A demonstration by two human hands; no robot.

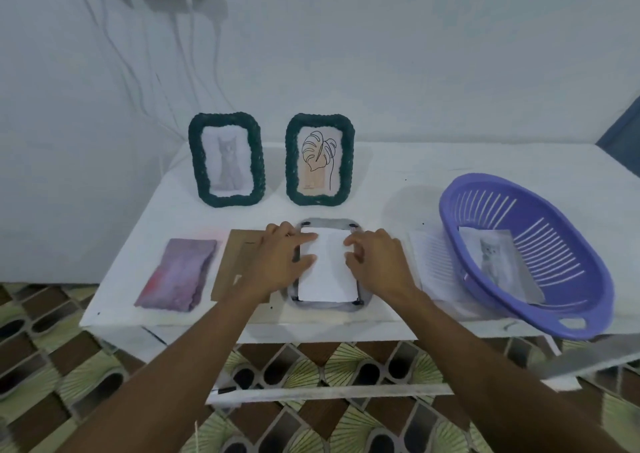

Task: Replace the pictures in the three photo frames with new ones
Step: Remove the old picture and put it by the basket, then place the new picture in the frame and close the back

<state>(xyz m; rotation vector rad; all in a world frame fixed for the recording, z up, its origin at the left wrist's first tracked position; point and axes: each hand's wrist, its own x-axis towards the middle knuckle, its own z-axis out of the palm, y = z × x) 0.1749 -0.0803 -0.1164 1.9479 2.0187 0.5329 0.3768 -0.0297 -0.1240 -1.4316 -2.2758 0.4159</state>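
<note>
As it carries every piece of the job, worktop: white and set against the wall, with everything laid out in easy reach of both arms.
Basket: purple, slotted, tilted at the right end. It seems to serve as a tray for loose prints, since a cat picture lies inside it.
Spare sheets: a small white stack just left of the basket, probably kept there as supply or discards.
Standing frames: two with dark green woven rims, upright at the back near the wall and out of the way. The left frame shows a grey cat, the right frame a line-drawn leaf.
Pouch: soft, pink and purple, lying flat at the left end. Its purpose is unclear.
Backing board: brown card lying just left of the third frame, partly under the left forearm, likely set aside so that it can go back on afterwards.
Third frame: face down at the front centre with its back open and its small black corner tabs showing, which leaves the opening free for a print.
Paper: a white sheet, blank side up, lying in that opening. It looks like the new picture being seated.
Left hand: released, fingers nearly straight, pressing the paper's left edge down.
Right hand: fingers bent, tips at the paper's right edge. I cannot tell whether it pinches the sheet or only nudges it.
</note>
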